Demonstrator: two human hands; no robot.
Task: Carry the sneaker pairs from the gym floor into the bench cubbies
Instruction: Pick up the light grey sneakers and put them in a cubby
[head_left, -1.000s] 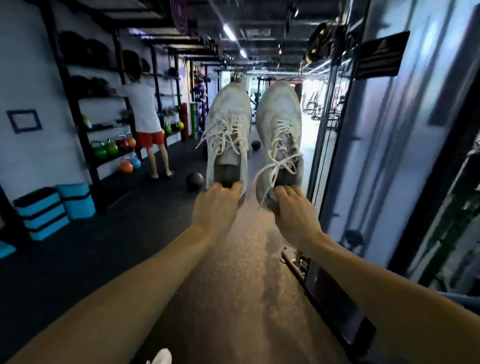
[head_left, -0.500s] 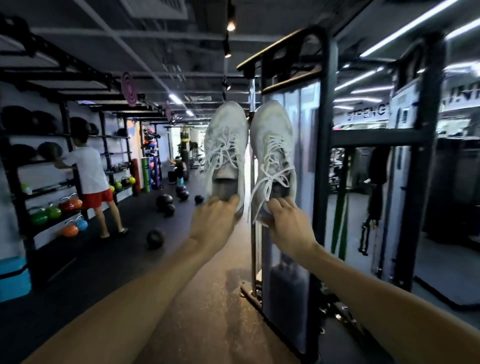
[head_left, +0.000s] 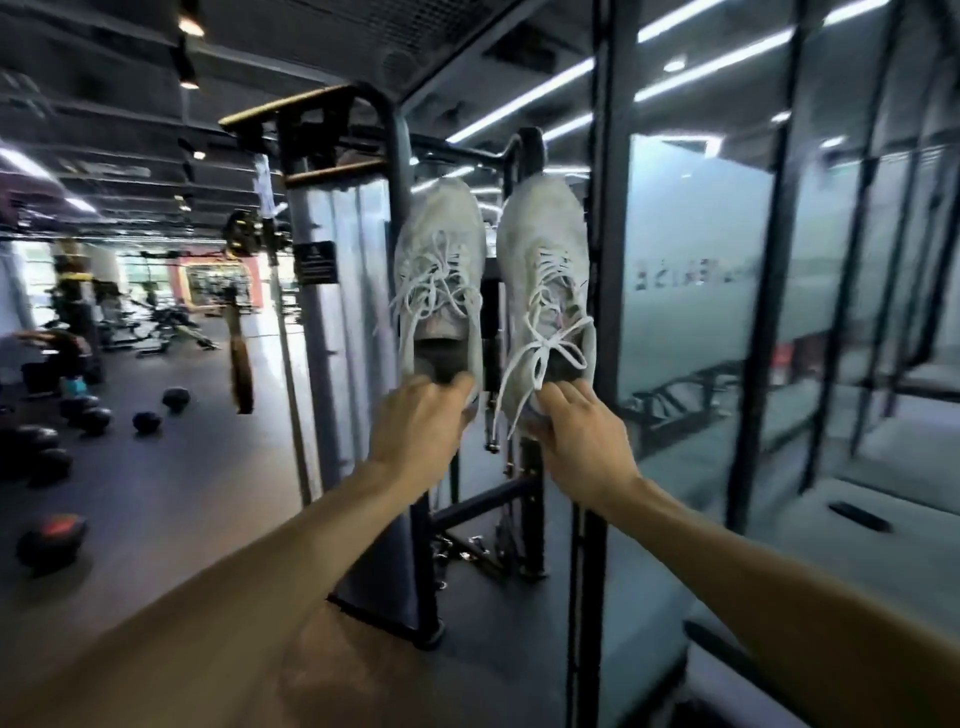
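Observation:
I hold a pair of pale grey-white sneakers out in front of me at arm's length, toes pointing away and up. My left hand grips the heel of the left sneaker. My right hand pinches the heel of the right sneaker, whose white laces hang loose over my fingers. Both shoes are side by side and a little apart. No bench or cubby is in view.
A black-framed cable machine stands directly ahead behind the shoes. Frosted glass partitions with dark posts run along the right. Several dark medicine balls lie on the black rubber floor at left, with gym equipment further back.
The view has swung to the right while I carry the shoes. The shelves and the person at left have left the frame; the cable machine and glass wall now fill the middle and right.

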